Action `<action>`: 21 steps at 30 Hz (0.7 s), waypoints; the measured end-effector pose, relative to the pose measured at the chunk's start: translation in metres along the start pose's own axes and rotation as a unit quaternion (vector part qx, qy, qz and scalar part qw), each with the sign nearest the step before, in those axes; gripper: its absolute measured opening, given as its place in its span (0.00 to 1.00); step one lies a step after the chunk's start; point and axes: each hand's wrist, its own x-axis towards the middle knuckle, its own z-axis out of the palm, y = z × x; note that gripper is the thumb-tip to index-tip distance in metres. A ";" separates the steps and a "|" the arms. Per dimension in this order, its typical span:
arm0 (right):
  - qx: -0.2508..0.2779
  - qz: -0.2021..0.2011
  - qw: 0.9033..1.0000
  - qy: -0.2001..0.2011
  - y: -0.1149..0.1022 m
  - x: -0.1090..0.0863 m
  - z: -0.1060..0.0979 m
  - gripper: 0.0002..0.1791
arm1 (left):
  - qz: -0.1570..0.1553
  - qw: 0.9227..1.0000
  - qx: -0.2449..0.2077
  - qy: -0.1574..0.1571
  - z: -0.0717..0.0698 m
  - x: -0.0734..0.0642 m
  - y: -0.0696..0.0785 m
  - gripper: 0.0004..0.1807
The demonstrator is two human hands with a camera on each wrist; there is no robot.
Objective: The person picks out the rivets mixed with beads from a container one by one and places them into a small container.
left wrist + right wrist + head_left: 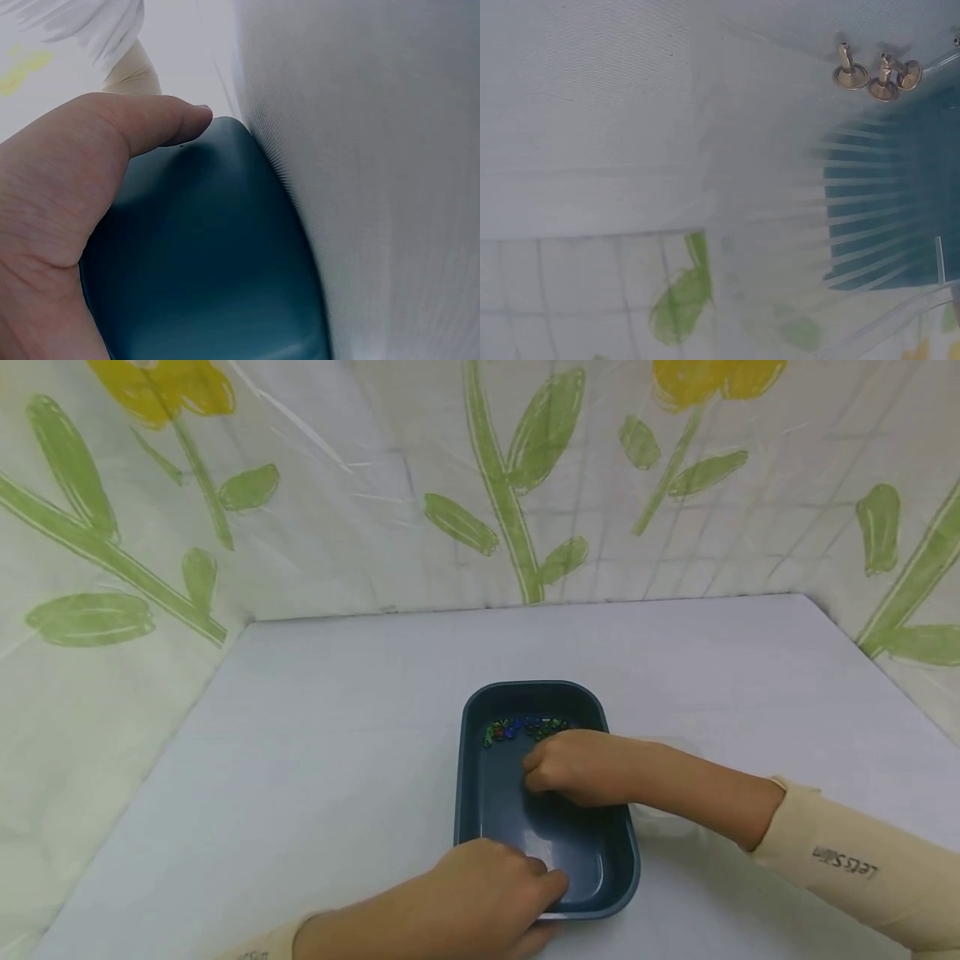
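Observation:
A deep blue rectangular tray (498, 810) stands on the white table. At its near edge my left hand (487, 893) grips the rim, thumb over the top and fingers outside; the left wrist view also has the thumb (169, 120) on the rim of the tray (217, 247). Small shiny beads (513, 727) in green, blue and red lie along the tray's far end. My right hand (581, 768) reaches in over the right wall, fingers curled downward just nearer than the beads. I cannot tell whether those fingertips hold anything; the right wrist view does not include them.
A clear container (675, 831) sits right of the tray, under my right forearm. In the right wrist view, several small metal studs (851, 76) with round flat heads appear beside clear ribbed plastic (870, 184). A white flower-printed sheet (360, 527) hangs around the table.

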 end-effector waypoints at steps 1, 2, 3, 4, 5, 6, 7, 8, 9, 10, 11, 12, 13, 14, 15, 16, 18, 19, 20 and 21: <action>0.002 0.000 1.000 -0.001 0.000 0.000 0.000 0.15 | -0.001 1.000 0.000 -0.001 0.000 0.000 0.000 0.12; 0.003 0.000 1.000 -0.003 0.000 0.000 0.000 0.15 | -0.002 1.000 -0.001 -0.003 0.000 0.000 0.000 0.12; 0.004 -0.001 1.000 -0.004 0.000 0.000 0.000 0.15 | -0.002 1.000 0.000 -0.003 0.000 0.000 0.000 0.12; 0.005 -0.001 1.000 -0.005 0.000 0.000 -0.001 0.15 | -0.003 1.000 0.000 -0.003 0.001 0.000 0.000 0.12; 0.006 -0.001 1.000 -0.006 0.000 0.000 -0.001 0.16 | -0.004 1.000 0.001 -0.002 0.001 0.000 0.000 0.12; 0.007 -0.001 1.000 -0.006 0.000 0.000 -0.001 0.16 | -0.003 1.000 0.002 -0.001 0.000 0.000 0.000 0.12; 0.008 -0.001 1.000 -0.007 0.001 0.000 -0.001 0.16 | -0.004 1.000 0.003 0.000 0.000 0.000 0.000 0.12; 0.009 -0.001 1.000 -0.008 0.001 0.000 -0.001 0.16 | -0.004 1.000 0.003 0.001 0.000 0.000 0.000 0.12; 0.010 0.000 1.000 -0.008 0.001 0.000 -0.001 0.17 | -0.004 1.000 0.004 0.003 0.000 0.000 0.000 0.12; 0.011 0.000 1.000 -0.009 0.001 0.000 -0.002 0.17 | -0.004 1.000 0.004 0.004 0.000 0.000 0.000 0.12; 0.011 0.000 1.000 -0.010 0.001 0.000 -0.002 0.17 | -0.006 1.000 0.004 0.004 0.000 0.001 0.000 0.12; 0.011 0.001 1.000 -0.010 0.001 0.000 -0.002 0.17 | -0.006 1.000 0.004 0.004 0.000 0.001 0.000 0.12; 0.011 0.001 1.000 -0.010 0.002 0.000 -0.002 0.17 | -0.007 1.000 0.004 0.004 0.000 0.001 0.000 0.12; 0.011 0.001 1.000 -0.010 0.002 0.000 -0.002 0.17 | -0.008 1.000 0.004 0.003 0.000 0.001 0.001 0.12; 0.010 0.002 1.000 -0.009 0.002 -0.001 -0.002 0.17 | -0.009 1.000 0.004 0.002 0.000 0.001 0.001 0.12; 0.011 0.001 1.000 -0.007 0.001 -0.001 -0.003 0.17 | -0.010 1.000 0.004 0.001 0.000 0.001 0.001 0.12; 0.010 0.001 1.000 -0.003 0.001 -0.001 -0.003 0.18 | -0.012 1.000 0.002 -0.004 0.000 0.001 0.001 0.12; 0.010 0.001 1.000 -0.001 0.001 -0.002 -0.003 0.17 | -0.012 1.000 0.002 -0.006 0.000 0.001 0.001 0.12; 0.010 0.002 1.000 0.001 0.001 -0.002 -0.002 0.17 | -0.012 1.000 0.001 -0.007 0.000 0.001 0.002 0.12; 0.009 0.002 1.000 0.003 0.001 -0.003 -0.002 0.17 | -0.011 1.000 0.001 -0.008 0.000 0.002 0.002 0.12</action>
